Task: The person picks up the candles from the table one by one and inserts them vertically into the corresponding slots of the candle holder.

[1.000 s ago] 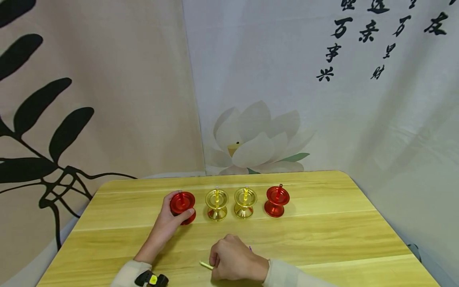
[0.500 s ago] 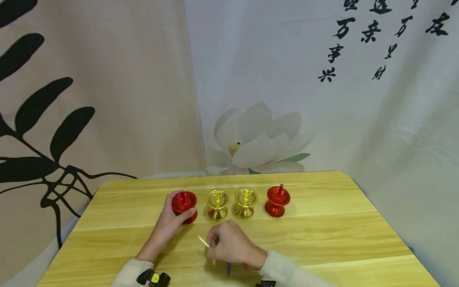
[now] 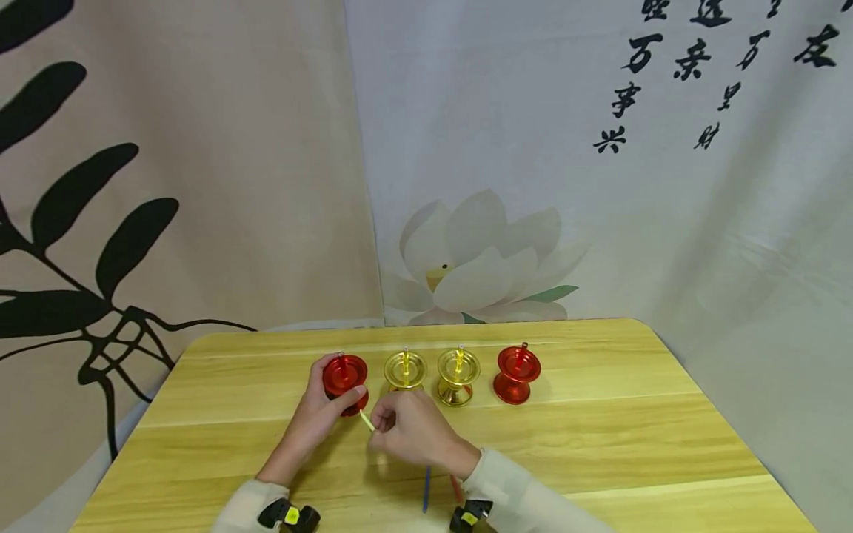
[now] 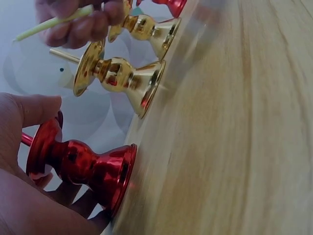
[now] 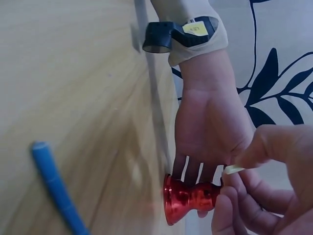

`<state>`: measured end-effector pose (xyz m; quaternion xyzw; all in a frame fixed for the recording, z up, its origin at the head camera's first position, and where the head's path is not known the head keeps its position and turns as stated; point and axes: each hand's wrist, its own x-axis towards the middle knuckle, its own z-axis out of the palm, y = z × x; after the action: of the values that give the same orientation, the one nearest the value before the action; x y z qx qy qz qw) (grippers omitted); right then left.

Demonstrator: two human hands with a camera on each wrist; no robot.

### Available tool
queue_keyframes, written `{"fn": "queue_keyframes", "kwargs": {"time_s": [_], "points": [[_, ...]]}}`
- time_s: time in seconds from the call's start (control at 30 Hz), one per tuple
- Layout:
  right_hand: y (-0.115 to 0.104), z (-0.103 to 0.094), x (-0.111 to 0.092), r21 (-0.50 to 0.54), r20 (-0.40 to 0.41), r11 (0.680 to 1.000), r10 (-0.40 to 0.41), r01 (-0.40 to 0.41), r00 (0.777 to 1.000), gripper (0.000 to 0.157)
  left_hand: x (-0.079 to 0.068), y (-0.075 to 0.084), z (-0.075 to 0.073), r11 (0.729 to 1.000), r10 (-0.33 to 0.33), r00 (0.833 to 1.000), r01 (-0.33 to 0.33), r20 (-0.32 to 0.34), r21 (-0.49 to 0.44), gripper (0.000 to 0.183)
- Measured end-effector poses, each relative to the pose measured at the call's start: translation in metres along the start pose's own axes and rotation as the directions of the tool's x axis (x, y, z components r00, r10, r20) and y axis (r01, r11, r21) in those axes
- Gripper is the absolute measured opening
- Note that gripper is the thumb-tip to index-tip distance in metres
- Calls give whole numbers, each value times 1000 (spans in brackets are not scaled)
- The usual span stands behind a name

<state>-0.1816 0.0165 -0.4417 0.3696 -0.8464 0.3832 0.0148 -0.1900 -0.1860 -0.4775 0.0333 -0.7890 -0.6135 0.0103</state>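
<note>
My left hand (image 3: 318, 403) grips the leftmost red candle holder (image 3: 344, 376), thumb in front and fingers round its far side. The holder stands upright on the table, a thin peg rising from its dish. Just to the right, my right hand (image 3: 421, 433) pinches a thin yellow candle (image 3: 367, 421) between thumb and fingertips. In the left wrist view the candle (image 4: 51, 23) points away from the fingers, its thin tip free, apart from the held red holder (image 4: 80, 161). My right hand hides the base of the nearer gold candle holder (image 3: 404, 364).
Another gold candle holder (image 3: 458, 370) and a second red one (image 3: 517, 376) continue the row rightward. A thin blue candle (image 3: 426, 490) and a thin red stick (image 3: 456, 488) lie near my right wrist on the wooden table (image 3: 633, 444). A printed cloth (image 3: 600, 244) hangs behind.
My right hand has lifted the yellow candle from low over the table and moved up and left towards the held red holder, uncovering the blue and red sticks. The left hand keeps its grip.
</note>
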Motion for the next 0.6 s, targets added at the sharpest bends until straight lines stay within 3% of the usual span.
{"fn": "queue_keyframes", "kwargs": {"time_s": [0.17, 0.4, 0.6], "points": [[-3, 1, 10, 39, -18, 999, -9, 10, 1000, 7, -1, 1, -1, 1000, 5, 1000, -5, 0, -4, 76], [-10, 2, 28, 60, -120, 996, -58, 66, 991, 10, -3, 1, -1, 1000, 22, 1000, -22, 17, -20, 69], [-11, 3, 43, 108, -176, 993, -29, 49, 984, 8, -3, 0, -1, 999, 31, 999, -29, 34, -43, 67]]}}
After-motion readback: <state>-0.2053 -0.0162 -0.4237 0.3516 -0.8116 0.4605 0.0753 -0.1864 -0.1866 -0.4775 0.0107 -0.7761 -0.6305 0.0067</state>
